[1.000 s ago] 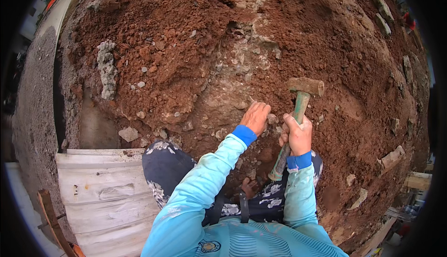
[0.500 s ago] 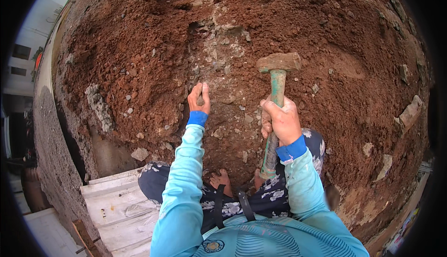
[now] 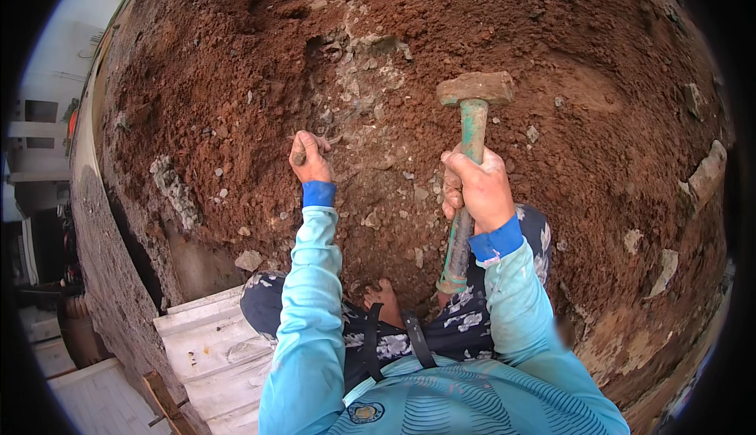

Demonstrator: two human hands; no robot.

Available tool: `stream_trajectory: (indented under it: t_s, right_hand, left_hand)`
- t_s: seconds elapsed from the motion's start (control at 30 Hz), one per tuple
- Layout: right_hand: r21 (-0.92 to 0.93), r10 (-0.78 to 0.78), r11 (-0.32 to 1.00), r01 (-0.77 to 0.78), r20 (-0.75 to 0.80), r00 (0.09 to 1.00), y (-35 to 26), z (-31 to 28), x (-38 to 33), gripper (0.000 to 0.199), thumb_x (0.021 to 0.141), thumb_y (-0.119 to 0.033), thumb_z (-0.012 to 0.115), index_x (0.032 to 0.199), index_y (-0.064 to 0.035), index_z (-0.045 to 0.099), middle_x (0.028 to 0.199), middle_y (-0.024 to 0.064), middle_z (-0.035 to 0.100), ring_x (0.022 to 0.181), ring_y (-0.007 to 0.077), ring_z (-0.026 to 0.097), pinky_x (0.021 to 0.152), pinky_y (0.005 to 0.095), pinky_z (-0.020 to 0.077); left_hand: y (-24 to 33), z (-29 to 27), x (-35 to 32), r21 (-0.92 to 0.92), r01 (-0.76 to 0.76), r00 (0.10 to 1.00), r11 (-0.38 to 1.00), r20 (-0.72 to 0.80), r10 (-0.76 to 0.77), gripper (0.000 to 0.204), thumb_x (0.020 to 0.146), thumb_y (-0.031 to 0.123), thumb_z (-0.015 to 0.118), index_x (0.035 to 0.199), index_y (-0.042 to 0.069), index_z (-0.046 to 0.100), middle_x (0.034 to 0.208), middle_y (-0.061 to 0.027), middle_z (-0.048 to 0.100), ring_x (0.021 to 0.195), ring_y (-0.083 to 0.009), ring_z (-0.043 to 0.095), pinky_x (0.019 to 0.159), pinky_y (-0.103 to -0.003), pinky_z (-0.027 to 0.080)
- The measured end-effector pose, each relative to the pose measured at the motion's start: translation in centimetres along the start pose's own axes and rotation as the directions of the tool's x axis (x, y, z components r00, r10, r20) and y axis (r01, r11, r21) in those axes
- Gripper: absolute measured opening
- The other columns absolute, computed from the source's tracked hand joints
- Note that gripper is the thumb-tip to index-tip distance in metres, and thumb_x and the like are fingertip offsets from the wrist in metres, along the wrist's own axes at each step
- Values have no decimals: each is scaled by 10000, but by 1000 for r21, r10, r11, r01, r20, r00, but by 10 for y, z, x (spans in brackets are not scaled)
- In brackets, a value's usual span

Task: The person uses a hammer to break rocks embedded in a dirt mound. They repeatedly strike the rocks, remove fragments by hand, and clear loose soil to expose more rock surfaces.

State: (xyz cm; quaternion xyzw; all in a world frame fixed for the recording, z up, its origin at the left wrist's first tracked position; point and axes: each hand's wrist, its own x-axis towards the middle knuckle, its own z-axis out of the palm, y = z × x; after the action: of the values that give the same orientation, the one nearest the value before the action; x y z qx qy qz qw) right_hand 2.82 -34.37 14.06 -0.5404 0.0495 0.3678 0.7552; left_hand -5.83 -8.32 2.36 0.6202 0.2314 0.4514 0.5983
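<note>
My right hand (image 3: pixel 482 187) is wrapped round the green, worn handle of a club hammer (image 3: pixel 475 87). The hammer stands upright in the picture, its dirt-covered head at the far end and the butt of its handle near my right knee. To the left, above the red soil, my left hand (image 3: pixel 311 159) is closed round a short, dirty chisel (image 3: pixel 299 157); its blunt end shows by my fingers and a thin end points right. Between my hands runs a shallow trench (image 3: pixel 370 112) of broken concrete and stones. The hammer and the chisel are apart.
Red loose soil (image 3: pixel 583 167) with scattered stones surrounds the trench. A concrete chunk (image 3: pixel 175 191) lies at left, another (image 3: pixel 705 174) at far right. Beside my left knee are white corrugated sheets (image 3: pixel 220 340). My bare foot (image 3: pixel 383 303) is on the ground close in front.
My left hand has turned and shifted a little to the left, and the chisel's two ends now show. My right hand holds the hammer almost as before. The view has tilted slightly.
</note>
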Motion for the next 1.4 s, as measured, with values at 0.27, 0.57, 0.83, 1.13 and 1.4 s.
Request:
stream_trajectory:
  t_s: [0.27, 0.57, 0.83, 1.13, 1.4]
  right_hand:
    - [-4, 2, 1000, -2, -4, 1000, -3, -2, 3, 131, 869, -90, 610, 837, -13, 508, 596, 53, 503, 403, 128, 477, 333, 318, 426]
    - [23, 28, 999, -29, 21, 999, -2, 3, -2, 139, 873, -89, 600, 818, -21, 491, 587, 47, 491, 399, 126, 472, 335, 318, 429]
    - [24, 16, 1000, -16, 18, 1000, -4, 2, -1, 145, 875, -89, 598, 802, -25, 490, 579, 41, 487, 394, 125, 466, 332, 316, 430]
    - [-29, 44, 999, -43, 17, 999, -2, 2, 2, 139, 875, -95, 607, 816, -20, 506, 572, 39, 486, 393, 127, 472, 332, 316, 429]
    - [-276, 82, 959, -62, 63, 995, 9, 2, 15, 187, 900, -168, 630, 838, -26, 526, 584, 34, 501, 394, 126, 474, 343, 302, 416]
  left_hand:
    - [5, -21, -60, 269, 279, 960, 922, -97, -263, 422, 1016, 313, 500, 683, 72, 406, 629, 9, 380, 575, -97, 377, 529, -289, 346]
    - [-12, -4, -47, 55, -8, 998, 998, -64, 12, 403, 1042, 290, 437, 699, 84, 390, 632, -12, 388, 583, -144, 413, 582, -305, 394]
    - [2, 0, -103, 94, 559, 828, 824, -109, -549, 398, 1023, 331, 481, 702, 100, 436, 599, 16, 370, 510, -95, 367, 462, -271, 322]
    - [14, 14, -85, 678, -164, 945, 716, 317, -84, 373, 986, 367, 537, 882, 18, 617, 855, -91, 613, 857, -236, 569, 742, -375, 453]
    - [98, 7, -42, 888, -44, 700, 457, 354, -620, 474, 951, 481, 535, 984, 47, 723, 797, -195, 676, 783, -345, 675, 724, -437, 522]
